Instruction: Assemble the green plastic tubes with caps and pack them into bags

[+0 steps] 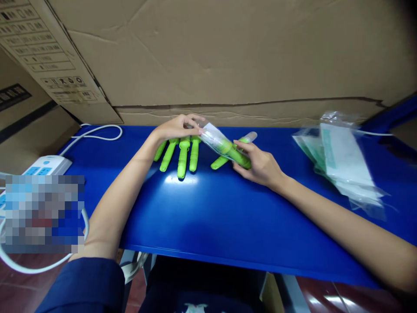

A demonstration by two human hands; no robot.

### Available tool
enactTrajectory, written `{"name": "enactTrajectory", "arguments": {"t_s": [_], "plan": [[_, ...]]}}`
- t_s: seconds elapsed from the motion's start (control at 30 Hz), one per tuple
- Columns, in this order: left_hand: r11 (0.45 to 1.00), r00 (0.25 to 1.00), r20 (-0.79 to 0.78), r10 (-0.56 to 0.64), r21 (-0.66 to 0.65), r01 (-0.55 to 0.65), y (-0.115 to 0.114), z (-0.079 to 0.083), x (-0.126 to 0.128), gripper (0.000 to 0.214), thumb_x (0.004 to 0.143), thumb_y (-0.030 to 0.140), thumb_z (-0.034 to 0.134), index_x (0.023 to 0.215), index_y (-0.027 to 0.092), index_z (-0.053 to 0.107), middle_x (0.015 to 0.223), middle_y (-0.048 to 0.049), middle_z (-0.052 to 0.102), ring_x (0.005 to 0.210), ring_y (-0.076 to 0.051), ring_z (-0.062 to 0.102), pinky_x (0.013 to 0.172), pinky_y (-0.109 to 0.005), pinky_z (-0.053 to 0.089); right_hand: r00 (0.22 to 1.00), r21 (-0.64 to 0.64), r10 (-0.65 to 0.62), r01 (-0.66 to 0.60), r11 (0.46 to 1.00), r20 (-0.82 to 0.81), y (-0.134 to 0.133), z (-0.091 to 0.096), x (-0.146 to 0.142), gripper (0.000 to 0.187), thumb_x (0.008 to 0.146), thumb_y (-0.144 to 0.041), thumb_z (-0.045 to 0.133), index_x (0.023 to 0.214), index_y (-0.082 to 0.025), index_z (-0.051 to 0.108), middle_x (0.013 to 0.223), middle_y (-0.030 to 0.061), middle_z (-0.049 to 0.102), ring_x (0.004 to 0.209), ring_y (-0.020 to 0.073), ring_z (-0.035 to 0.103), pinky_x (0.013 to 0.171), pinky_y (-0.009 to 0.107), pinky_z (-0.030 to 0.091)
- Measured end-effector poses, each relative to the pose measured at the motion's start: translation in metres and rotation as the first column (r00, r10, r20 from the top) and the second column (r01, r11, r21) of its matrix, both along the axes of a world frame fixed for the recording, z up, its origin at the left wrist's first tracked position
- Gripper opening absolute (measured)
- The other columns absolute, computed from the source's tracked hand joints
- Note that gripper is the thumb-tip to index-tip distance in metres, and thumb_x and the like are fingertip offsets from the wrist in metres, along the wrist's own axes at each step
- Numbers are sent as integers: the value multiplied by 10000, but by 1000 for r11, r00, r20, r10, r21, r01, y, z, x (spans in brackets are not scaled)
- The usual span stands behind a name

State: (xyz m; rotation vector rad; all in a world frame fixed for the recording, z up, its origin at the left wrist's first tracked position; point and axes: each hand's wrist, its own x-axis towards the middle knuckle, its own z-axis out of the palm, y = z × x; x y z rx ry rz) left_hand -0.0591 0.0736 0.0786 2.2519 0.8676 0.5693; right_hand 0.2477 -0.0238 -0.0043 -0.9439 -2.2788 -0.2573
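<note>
A clear plastic bag (211, 135) with a white card inside is stretched between my two hands. My left hand (180, 127) pinches its upper end. Lower down, my right hand (260, 165) wraps around a bright green stick-shaped tool (230, 151) that appears to be inside the bag; its exact kind is unclear. Another green tool with a clear cap (250, 138) lies on the table behind and partly under the bag. Beneath my left hand several similar green tools (183, 158) lie side by side, their far ends hidden by the hand.
Flat clear packets with white and green cards (347, 158) are piled on the right of the blue table (195, 221). A white power strip (54, 165) and cables stand on the left. Cardboard (228, 56) walls in the back; a blurred patch covers the lower left.
</note>
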Motion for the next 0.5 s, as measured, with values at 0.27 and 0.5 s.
{"name": "enactTrajectory", "arguments": {"t_s": [0.27,0.5], "plan": [[999,1000,-3,-30,22,31,-16,3,24,220,764,429,790,843,224,804,1439,-56,645,1370,-267,586,1191,-386,414,994,89,95,-99,991,55,1,1,2,565,943,-248,623,1480,-202,453,1281,161,718,1040,301,768,790,401,657],[962,895,358,265,-36,-271,2,18,-2,408,935,590,613,1037,210,723,1360,-71,680,1361,-269,587,1105,-420,503,997,5,-44,45,999,-57,3,0,3,554,891,-310,644,1412,-184,503,1203,166,724,977,306,761,737,410,649]]}}
